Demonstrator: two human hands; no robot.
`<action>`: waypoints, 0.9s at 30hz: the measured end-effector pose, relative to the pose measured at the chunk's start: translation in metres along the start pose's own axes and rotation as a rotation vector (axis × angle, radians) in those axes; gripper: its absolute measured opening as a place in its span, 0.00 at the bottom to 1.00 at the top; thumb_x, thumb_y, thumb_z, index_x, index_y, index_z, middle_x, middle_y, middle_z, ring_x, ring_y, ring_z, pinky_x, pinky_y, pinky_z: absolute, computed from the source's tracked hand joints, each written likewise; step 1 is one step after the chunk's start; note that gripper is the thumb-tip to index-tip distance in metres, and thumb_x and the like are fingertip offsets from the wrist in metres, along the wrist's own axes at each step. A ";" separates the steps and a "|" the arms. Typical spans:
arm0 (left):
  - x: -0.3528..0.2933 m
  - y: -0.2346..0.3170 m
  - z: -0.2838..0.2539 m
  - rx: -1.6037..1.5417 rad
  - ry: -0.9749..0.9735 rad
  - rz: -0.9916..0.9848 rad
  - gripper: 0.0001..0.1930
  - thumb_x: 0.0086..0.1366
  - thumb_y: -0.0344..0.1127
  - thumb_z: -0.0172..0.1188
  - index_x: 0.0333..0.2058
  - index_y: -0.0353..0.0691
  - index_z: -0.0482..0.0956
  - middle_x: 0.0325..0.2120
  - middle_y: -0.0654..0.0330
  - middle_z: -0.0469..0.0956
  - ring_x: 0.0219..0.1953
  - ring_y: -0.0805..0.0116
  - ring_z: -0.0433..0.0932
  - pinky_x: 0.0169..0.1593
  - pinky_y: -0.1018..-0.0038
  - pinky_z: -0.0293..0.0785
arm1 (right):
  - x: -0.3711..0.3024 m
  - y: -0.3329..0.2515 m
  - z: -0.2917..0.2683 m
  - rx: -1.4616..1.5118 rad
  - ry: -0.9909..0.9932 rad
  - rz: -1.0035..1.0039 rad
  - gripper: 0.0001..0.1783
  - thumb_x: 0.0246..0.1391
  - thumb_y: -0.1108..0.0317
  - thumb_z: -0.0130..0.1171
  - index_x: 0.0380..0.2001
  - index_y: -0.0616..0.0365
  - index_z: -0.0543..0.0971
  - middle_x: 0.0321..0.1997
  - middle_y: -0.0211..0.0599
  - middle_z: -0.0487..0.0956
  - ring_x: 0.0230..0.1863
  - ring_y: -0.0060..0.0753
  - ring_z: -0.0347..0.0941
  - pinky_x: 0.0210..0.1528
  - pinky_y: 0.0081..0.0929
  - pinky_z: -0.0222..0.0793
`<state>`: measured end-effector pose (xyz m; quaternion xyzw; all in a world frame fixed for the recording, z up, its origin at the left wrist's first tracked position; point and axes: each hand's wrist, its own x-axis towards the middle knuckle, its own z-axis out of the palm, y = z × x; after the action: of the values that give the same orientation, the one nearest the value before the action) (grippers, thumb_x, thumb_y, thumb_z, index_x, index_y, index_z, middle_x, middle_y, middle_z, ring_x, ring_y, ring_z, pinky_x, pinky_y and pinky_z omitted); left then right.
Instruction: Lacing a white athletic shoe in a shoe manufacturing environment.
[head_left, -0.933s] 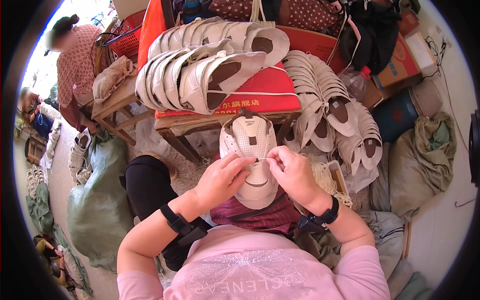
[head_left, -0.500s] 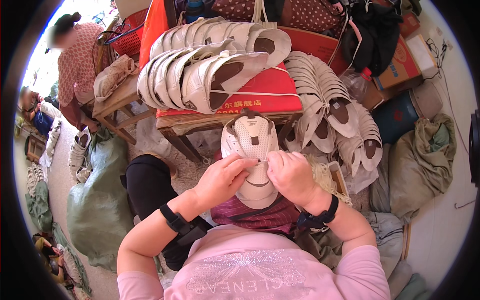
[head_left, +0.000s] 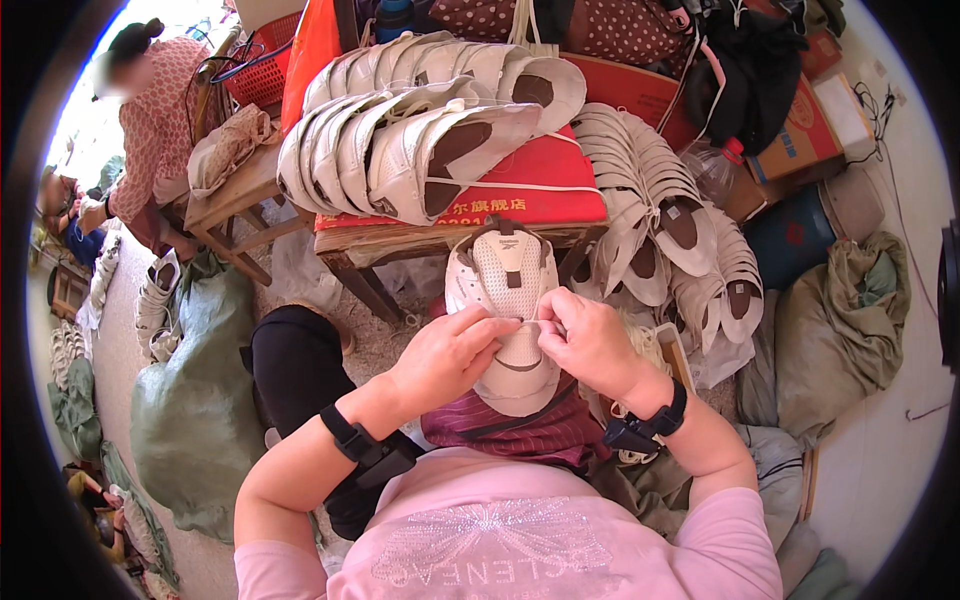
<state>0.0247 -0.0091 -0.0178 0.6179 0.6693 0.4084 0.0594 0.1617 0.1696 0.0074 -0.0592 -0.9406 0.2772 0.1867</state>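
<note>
A white shoe upper (head_left: pixel 503 283) with a perforated tongue lies over my lap, its toe toward me. My left hand (head_left: pixel 455 350) grips its left side, with thumb and forefinger meeting near the base of the tongue. Close by on the right, my right hand (head_left: pixel 588 340) has its fingers pinched together at the upper's right edge; whatever is between those fingertips is too small to make out. Both wrists carry black straps.
Rows of nested shoe uppers (head_left: pixel 408 150) lie on a red box (head_left: pixel 540 185) atop a wooden bench (head_left: pixel 360 245). More uppers (head_left: pixel 690 235) hang at its right. Green sacks (head_left: pixel 195 410) stand at left, cartons (head_left: pixel 800 130) at far right. A co-worker (head_left: pixel 155 130) is at the upper left.
My right hand has shifted slightly right and its fingers have drawn up off the upper's surface into a pinch. My left hand stays nearly in place. The co-worker's arm has moved.
</note>
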 end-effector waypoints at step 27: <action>-0.005 0.002 0.007 -0.058 0.077 -0.060 0.19 0.59 0.23 0.60 0.50 0.41 0.77 0.31 0.57 0.72 0.30 0.58 0.76 0.35 0.68 0.75 | 0.008 -0.005 -0.001 -0.024 0.044 -0.096 0.09 0.49 0.75 0.60 0.34 0.57 0.72 0.27 0.43 0.77 0.31 0.49 0.77 0.34 0.42 0.73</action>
<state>0.0316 -0.0108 -0.0234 0.5795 0.6771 0.4491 0.0636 0.1548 0.1682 0.0136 -0.0222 -0.9413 0.2555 0.2196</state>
